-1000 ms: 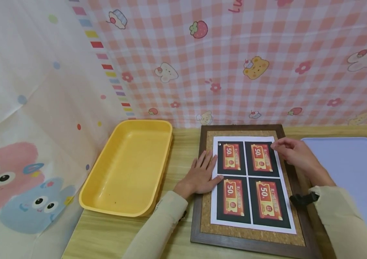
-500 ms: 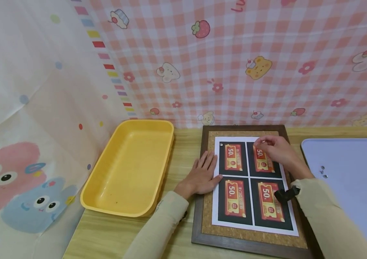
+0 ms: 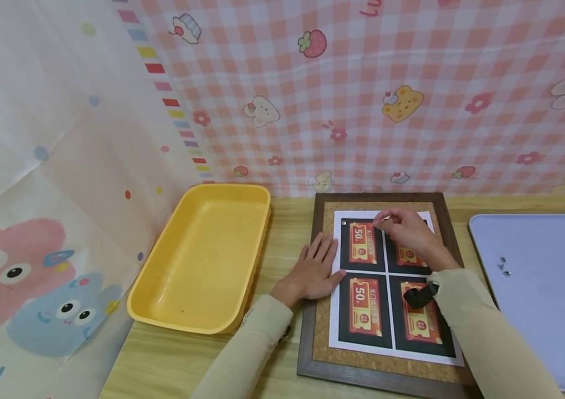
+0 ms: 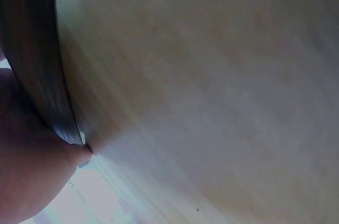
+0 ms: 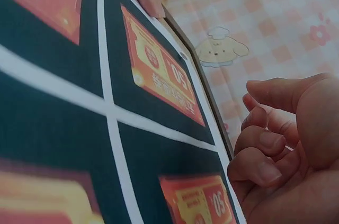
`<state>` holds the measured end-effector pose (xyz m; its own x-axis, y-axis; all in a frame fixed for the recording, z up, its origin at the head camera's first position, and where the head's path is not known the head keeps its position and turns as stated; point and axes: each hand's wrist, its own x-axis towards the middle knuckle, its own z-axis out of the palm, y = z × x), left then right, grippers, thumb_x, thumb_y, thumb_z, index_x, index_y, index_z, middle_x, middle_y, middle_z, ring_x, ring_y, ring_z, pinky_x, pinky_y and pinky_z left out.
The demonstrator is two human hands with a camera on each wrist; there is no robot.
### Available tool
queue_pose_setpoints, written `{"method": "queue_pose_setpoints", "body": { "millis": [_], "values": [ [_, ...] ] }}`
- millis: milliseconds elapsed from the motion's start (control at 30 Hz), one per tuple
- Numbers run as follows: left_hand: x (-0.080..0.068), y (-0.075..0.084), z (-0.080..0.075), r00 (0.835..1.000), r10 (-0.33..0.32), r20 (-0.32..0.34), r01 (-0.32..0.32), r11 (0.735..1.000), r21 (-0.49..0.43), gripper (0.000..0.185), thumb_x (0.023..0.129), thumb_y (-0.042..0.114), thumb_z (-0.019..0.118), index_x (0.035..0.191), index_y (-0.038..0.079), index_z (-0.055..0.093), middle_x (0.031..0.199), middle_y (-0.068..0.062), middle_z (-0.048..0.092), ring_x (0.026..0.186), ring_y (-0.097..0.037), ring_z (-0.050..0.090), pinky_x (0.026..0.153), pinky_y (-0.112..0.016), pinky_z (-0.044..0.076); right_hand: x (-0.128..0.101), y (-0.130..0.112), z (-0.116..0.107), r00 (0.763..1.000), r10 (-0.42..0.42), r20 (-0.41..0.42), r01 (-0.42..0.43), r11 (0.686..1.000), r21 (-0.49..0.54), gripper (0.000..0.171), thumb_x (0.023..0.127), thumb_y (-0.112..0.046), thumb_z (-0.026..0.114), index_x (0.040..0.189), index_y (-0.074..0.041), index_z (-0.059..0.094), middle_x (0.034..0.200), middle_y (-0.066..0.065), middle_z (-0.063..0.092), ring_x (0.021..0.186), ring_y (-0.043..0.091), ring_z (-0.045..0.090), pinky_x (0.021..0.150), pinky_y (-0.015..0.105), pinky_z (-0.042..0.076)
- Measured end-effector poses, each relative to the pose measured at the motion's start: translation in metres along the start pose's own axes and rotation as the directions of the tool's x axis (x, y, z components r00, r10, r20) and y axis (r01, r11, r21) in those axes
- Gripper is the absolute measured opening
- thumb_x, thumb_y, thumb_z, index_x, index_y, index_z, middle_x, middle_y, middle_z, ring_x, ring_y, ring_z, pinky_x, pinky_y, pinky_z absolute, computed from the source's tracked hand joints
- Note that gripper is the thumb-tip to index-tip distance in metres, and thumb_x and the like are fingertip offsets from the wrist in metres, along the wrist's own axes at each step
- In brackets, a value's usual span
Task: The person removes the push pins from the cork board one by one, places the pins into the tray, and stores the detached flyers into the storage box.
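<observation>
White printed sheet of four red coupons (image 3: 392, 282) lies on the brown-framed cork board (image 3: 318, 332), one small pin (image 3: 344, 223) at its top-left corner; other corners show none. Left to right: empty yellow plastic tray (image 3: 203, 255); left hand (image 3: 312, 271), flat, pressing the sheet's edge; right hand (image 3: 407, 233), fingers curled, contents indiscernible; lavender tray (image 3: 551, 310) with loose pins (image 3: 504, 266).

"50" on the red coupons (image 3: 363, 250) of the printed sheet (image 3: 334, 310); pink "lu" on the gingham backdrop (image 3: 373, 9).
</observation>
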<state>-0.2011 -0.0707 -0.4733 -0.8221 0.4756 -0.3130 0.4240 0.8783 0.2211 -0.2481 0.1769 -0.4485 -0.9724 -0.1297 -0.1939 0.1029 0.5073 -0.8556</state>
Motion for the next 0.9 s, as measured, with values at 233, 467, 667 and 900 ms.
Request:
{"method": "queue_pose_setpoints", "body": {
  "millis": [233, 467, 667, 900],
  "values": [
    [0.001, 0.0, 0.0, 1.0, 0.0, -0.005, 0.0, 1.0, 0.01, 0.074, 0.104, 0.056, 0.023, 0.16, 0.015, -0.004, 0.167, -0.001, -0.013, 0.151, -0.02, -0.019, 0.124, -0.046, 0.001, 0.009, -0.003, 0.011, 1.0, 0.021, 0.004, -0.021, 0.999, 0.027, 0.029, 0.098, -0.032, 0.061, 0.116, -0.009, 0.064, 0.087, 0.009, 0.058, 0.07, 0.02, 0.053, 0.058, 0.029, 0.046],
    [0.003, -0.001, 0.003, 1.0, -0.01, 0.013, 0.011, 1.0, -0.009, 0.075, 0.104, 0.055, 0.026, 0.16, 0.016, -0.005, 0.166, 0.0, -0.016, 0.15, -0.018, -0.023, 0.123, -0.046, -0.001, 0.016, -0.007, 0.024, 0.999, 0.039, 0.005, -0.039, 0.999, 0.01, 0.03, 0.096, -0.03, 0.062, 0.118, -0.01, 0.065, 0.089, 0.008, 0.06, 0.07, 0.021, 0.054, 0.06, 0.029, 0.044],
    [0.003, -0.001, 0.003, 1.0, -0.009, 0.022, 0.009, 1.0, -0.018, 0.075, 0.104, 0.056, 0.025, 0.159, 0.016, -0.006, 0.165, 0.002, -0.018, 0.15, -0.017, -0.024, 0.123, -0.046, -0.002, 0.019, -0.011, 0.031, 0.999, 0.032, 0.014, -0.032, 0.999, -0.003, 0.029, 0.097, -0.028, 0.061, 0.119, -0.009, 0.064, 0.098, 0.012, 0.061, 0.081, 0.024, 0.056, 0.069, 0.032, 0.045],
    [-0.001, -0.001, 0.0, 1.0, 0.002, 0.012, -0.002, 1.0, -0.009, 0.074, 0.104, 0.056, 0.024, 0.16, 0.016, -0.005, 0.166, 0.001, -0.016, 0.151, -0.018, -0.021, 0.123, -0.046, 0.0, 0.026, -0.015, 0.041, 1.0, -0.015, 0.003, 0.015, 1.0, -0.011, 0.027, 0.096, -0.024, 0.063, 0.116, -0.007, 0.066, 0.077, 0.007, 0.059, 0.066, 0.02, 0.053, 0.061, 0.031, 0.043]
  ]
}}
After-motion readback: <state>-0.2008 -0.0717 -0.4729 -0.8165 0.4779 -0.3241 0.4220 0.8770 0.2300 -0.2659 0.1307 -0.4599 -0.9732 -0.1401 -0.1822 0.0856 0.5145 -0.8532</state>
